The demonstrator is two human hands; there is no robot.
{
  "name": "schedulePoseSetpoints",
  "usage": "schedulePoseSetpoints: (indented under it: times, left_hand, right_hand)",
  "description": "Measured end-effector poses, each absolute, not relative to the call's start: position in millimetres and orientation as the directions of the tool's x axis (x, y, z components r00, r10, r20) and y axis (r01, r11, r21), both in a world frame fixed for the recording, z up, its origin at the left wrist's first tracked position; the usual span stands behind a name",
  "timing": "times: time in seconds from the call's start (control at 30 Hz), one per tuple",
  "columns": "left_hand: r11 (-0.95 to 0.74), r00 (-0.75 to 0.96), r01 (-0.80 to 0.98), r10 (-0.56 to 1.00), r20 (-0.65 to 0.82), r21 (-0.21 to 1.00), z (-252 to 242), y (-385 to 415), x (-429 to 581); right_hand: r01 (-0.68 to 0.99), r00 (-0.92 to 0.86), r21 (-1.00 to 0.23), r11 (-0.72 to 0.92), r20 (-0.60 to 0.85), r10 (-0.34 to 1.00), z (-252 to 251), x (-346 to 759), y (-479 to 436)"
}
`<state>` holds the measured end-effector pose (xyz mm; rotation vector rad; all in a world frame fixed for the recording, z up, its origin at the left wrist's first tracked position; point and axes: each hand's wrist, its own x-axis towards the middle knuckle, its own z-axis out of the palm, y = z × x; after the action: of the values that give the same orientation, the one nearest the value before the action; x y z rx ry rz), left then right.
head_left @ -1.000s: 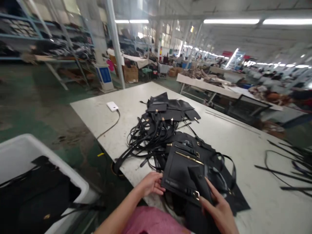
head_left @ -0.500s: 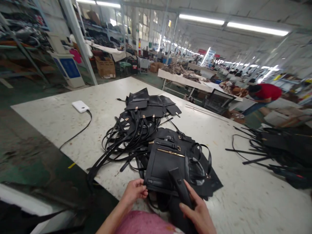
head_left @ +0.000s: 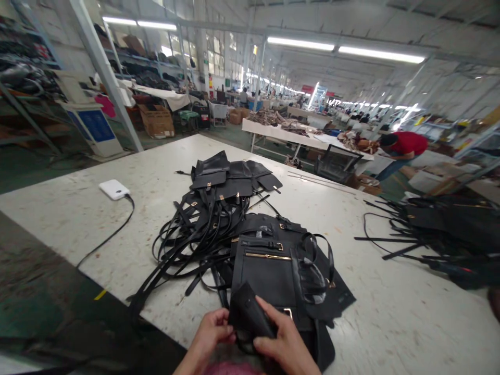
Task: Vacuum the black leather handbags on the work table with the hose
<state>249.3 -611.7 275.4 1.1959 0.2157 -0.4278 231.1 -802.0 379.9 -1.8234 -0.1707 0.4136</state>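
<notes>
A folded black leather piece [head_left: 249, 311] is gripped in my right hand [head_left: 284, 333], thumb on the near side and fingers across its top. My left hand [head_left: 213, 333] is closed at that piece's left edge, its fingertips partly hidden there. Beneath them lies a flat black leather bag panel [head_left: 261, 273] with a gold zip [head_left: 268, 256], buckled straps and a looped handle [head_left: 331, 255]. It rests on further black panels. Its lower left part is covered by the piece and my hands.
Black flaps [head_left: 211, 179] with gold clasps and a tangle of straps [head_left: 172, 255] lie beyond on the white table [head_left: 164, 172]. A white power bank [head_left: 114, 189] with a cable is at left, more black bag parts [head_left: 449, 224] at right. A person in red [head_left: 408, 146] bends over farther back.
My right hand has moved left with the leather piece, bringing it to my left hand. The piece is now turned to show a broader face. The view has shifted a little.
</notes>
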Motion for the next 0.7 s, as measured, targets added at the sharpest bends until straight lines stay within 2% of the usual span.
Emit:
schedulePoseSetpoints:
  times: [0.1, 0.2, 0.33, 0.47, 0.6, 0.7]
  left_hand:
    - [0.294, 0.894, 0.44, -0.232, -0.383, 0.849, 281, -612, 253]
    - [0.309, 0.901, 0.43, -0.203, -0.383, 0.849, 295, -612, 270]
    - [0.269, 0.929, 0.368, -0.067, -0.363, 0.89, 307, -615, 313]
    - [0.317, 0.965, 0.249, -0.006, -0.261, 0.915, 306, -627, 362]
    - [0.298, 0.98, 0.192, -0.01, -0.199, 0.935, 311, -635, 370]
    - [0.165, 0.978, 0.175, -0.146, -0.151, 0.971, 322, -619, 341]
  right_hand:
    - [-0.101, 0.973, -0.968, -0.23, -0.144, 0.178, 386, 241, -816]
    - [-0.123, 0.985, -0.973, -0.195, -0.144, 0.093, 390, 244, -837]
    - [-0.179, 0.982, -0.97, -0.162, -0.187, 0.039, 380, 234, -854]
    - [-0.207, 0.976, -0.968, -0.145, -0.215, 0.045, 374, 232, -853]
    - [-0.147, 0.983, -0.96, -0.236, -0.169, 0.076, 384, 249, -835]
    - [-0.111, 0.993, -0.907, -0.406, -0.118, -0.007, 396, 257, -807]
